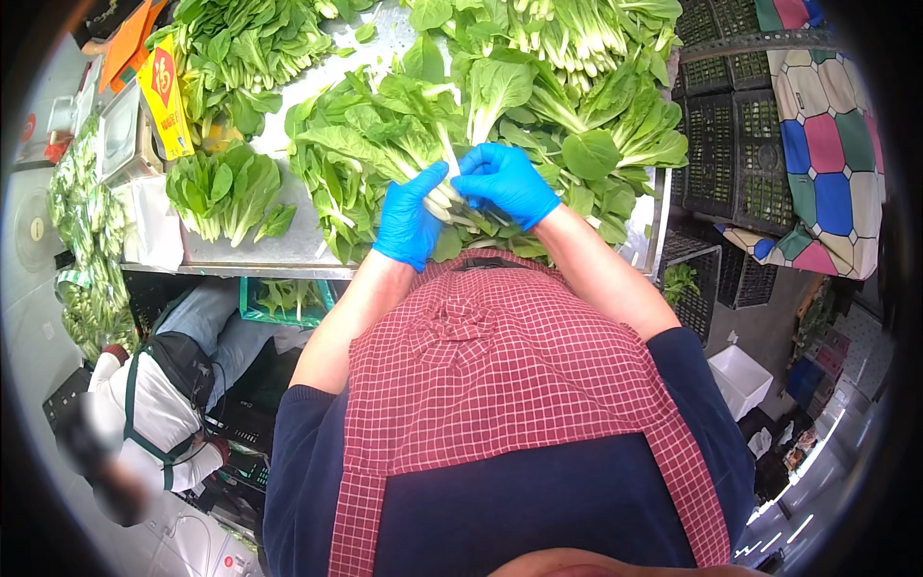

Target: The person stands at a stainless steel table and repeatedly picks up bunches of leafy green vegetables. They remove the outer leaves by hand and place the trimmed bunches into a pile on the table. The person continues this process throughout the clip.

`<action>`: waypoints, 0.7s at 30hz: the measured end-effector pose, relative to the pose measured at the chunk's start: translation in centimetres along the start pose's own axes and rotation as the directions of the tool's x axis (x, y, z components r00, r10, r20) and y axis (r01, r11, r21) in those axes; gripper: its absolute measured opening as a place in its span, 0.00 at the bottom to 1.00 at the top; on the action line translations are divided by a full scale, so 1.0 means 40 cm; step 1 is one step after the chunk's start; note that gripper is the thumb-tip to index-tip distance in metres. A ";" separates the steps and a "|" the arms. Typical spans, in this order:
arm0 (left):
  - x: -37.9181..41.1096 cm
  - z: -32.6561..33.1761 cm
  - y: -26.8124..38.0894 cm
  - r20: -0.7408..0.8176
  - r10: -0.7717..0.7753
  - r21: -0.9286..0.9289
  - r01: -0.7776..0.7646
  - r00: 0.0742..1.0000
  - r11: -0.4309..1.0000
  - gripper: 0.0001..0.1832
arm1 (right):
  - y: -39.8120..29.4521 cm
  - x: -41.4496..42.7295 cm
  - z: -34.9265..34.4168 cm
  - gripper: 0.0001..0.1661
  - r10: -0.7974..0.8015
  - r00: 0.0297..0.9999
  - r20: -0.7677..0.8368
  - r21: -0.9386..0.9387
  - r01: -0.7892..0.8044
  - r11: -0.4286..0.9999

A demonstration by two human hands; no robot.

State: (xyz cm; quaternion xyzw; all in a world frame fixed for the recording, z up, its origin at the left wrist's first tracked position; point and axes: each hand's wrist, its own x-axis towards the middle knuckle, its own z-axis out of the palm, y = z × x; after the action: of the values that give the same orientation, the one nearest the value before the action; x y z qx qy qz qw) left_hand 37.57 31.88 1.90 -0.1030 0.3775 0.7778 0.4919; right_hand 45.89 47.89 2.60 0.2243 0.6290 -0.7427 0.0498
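My left hand (412, 216), in a blue glove, is closed around the white stems of a bunch of leafy greens (389, 148), whose leaves spread to the upper left. My right hand (505, 182), gloved the same way, has its thumb and fingertips pinched at a pale stalk (447, 148) beside those stems. Loose greens (591, 155) lie under and around both hands on the metal table (299, 252). A small bunch of greens (223, 191) lies apart on the left.
Greens are piled at the back left (245, 50) and back right (570, 36). A weighing scale (126, 137) and a yellow packet (166, 97) stand left. Bagged greens (90, 238) hang or lie further left. A person (159, 397) is below left. Black crates (735, 144) stand right.
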 end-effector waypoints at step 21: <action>-0.031 0.037 0.093 -0.026 0.148 -0.156 -0.150 0.989 0.976 0.22 | 0.042 0.144 -0.153 0.20 0.008 0.932 -0.363 -0.482 -0.195 0.854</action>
State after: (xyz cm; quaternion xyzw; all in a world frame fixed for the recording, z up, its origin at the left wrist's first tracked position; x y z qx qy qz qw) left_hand 35.38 31.18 5.40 -0.1184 0.3250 0.8391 0.4198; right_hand 43.01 54.61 -1.87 0.3641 0.7887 -0.4941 0.0352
